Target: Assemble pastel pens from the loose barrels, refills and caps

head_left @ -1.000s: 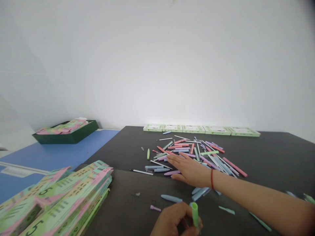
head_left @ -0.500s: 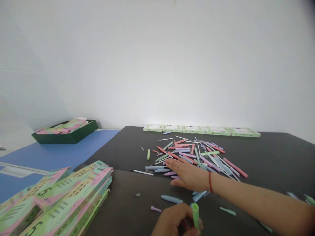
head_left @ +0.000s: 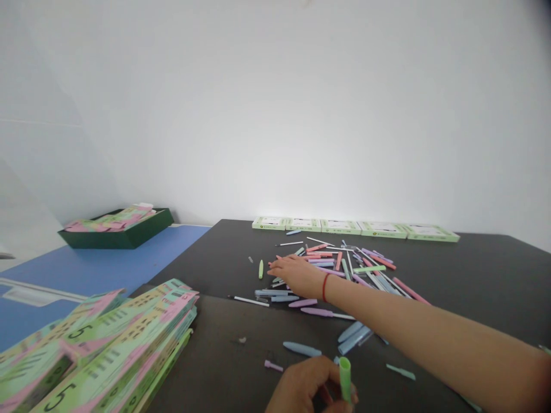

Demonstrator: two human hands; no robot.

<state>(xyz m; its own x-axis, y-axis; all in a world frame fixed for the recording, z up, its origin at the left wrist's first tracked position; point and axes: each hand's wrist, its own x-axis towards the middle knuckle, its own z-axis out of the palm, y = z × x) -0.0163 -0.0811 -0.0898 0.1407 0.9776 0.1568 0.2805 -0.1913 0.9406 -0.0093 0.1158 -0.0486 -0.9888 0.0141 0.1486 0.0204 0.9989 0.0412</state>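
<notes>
My left hand sits at the bottom edge, fingers curled round an upright green pen barrel. My right hand, with a red string on the wrist, reaches far across the dark table. Its fingers lie stretched out and flat on the left edge of a scattered pile of pastel pen parts, holding nothing that I can see. A single green cap lies just left of the fingertips. A white refill and blue barrels lie below the hand.
A stack of green and pink printed cards fills the lower left. A row of pale green boxes lines the table's far edge. A dark green tray of cards rests on a blue surface. Loose blue caps lie near my left hand.
My right hand has slid forward and to the left across the pile, from its near side to its left edge. The left hand has kept still with the green barrel.
</notes>
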